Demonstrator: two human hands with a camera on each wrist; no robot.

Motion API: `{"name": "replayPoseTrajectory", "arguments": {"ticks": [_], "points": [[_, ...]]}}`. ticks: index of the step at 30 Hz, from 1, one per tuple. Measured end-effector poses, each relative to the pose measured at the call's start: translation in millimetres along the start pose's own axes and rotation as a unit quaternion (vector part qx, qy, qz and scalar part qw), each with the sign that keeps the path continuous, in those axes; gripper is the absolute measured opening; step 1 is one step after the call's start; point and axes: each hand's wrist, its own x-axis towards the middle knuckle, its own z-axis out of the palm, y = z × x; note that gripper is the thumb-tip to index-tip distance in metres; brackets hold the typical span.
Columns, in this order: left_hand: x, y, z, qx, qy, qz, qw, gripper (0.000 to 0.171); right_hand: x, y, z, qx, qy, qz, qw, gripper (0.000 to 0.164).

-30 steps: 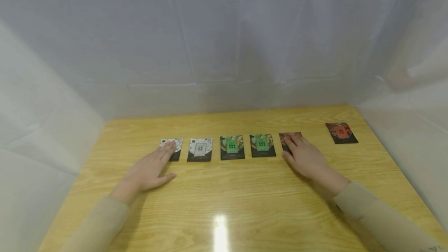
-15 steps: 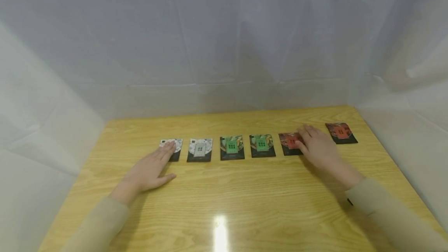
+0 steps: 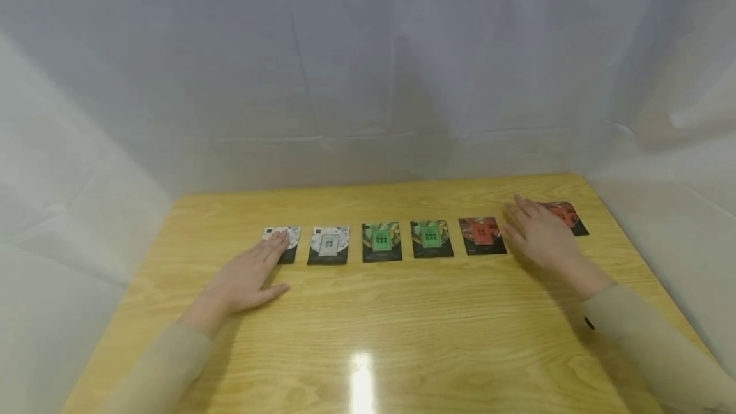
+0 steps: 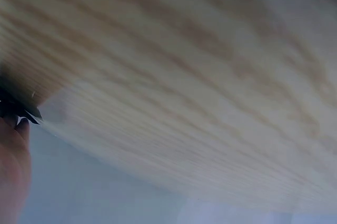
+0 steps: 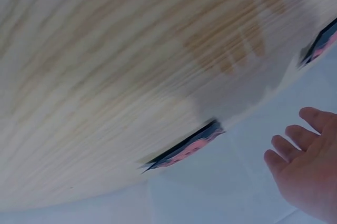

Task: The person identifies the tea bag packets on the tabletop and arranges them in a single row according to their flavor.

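Flat packets lie in a row on the table. My left hand (image 3: pixel 247 280) rests with straight fingers on the leftmost white-and-black packet (image 3: pixel 292 243), covering part of it. Beside that lies a second white-and-black packet (image 3: pixel 328 246). Two green packets (image 3: pixel 382 243) follow in the middle. To their right is a red-and-black packet (image 3: pixel 482 236). My right hand (image 3: pixel 543 238), fingers extended and holding nothing, hovers above the table between this packet and the far-right red packet (image 3: pixel 566 214), whose left part it hides in the head view. The right wrist view shows a gap beneath the hand (image 5: pixel 310 166).
The wooden table (image 3: pixel 368 312) has a bright reflection near its front. White sheeting (image 3: pixel 368 82) hangs behind it and along both sides. The far-right packet lies slightly tilted and farther back than the others, close to the table's right edge.
My right hand has lifted off the inner red packet and moved right, uncovering it and now overlapping the far-right red packet in the head view. My left hand has stayed in place.
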Motion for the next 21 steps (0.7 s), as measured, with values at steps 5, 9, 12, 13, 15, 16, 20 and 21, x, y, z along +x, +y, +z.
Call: {"name": "replayPoseTrajectory", "arguments": {"ticks": [5, 9, 12, 13, 15, 16, 20, 21], "points": [[-0.2, -1.7, 1.9, 0.003, 0.005, 0.005, 1.0000, 0.091, 0.3, 11.3, 0.7, -0.008, 0.007, 0.004, 1.000, 0.060], [0.2, -2.8, 2.9, 0.003, 0.007, 0.006, 1.0000, 0.091, -1.2, 21.8, 3.2, 0.013, -0.004, 0.015, 1.000, 0.061], [0.5, -3.4, 3.1, 0.003, 0.007, 0.005, 1.0000, 0.091, -3.3, 29.8, 5.0, 0.030, -0.011, 0.024, 0.999, 0.061], [0.6, -3.6, 3.2, 0.004, 0.007, 0.005, 1.0000, 0.091, -3.7, 32.1, 5.6, 0.035, -0.010, 0.026, 0.999, 0.061], [0.7, -3.8, 3.6, 0.005, 0.006, 0.004, 1.0000, 0.091, -4.9, 36.4, 6.4, 0.040, -0.010, 0.028, 0.999, 0.060], [0.7, -3.7, 3.5, 0.005, 0.005, 0.003, 1.0000, 0.091, -5.8, 38.8, 7.1, 0.041, -0.011, 0.028, 0.999, 0.061], [0.5, -3.1, 3.1, 0.003, 0.005, 0.003, 1.0000, 0.091, -7.5, 47.2, 9.4, 0.040, -0.010, 0.030, 0.999, 0.061], [0.5, -2.8, 2.8, 0.002, 0.005, 0.004, 1.0000, 0.091, -8.0, 49.6, 10.1, 0.039, -0.009, 0.031, 0.999, 0.061]]}}
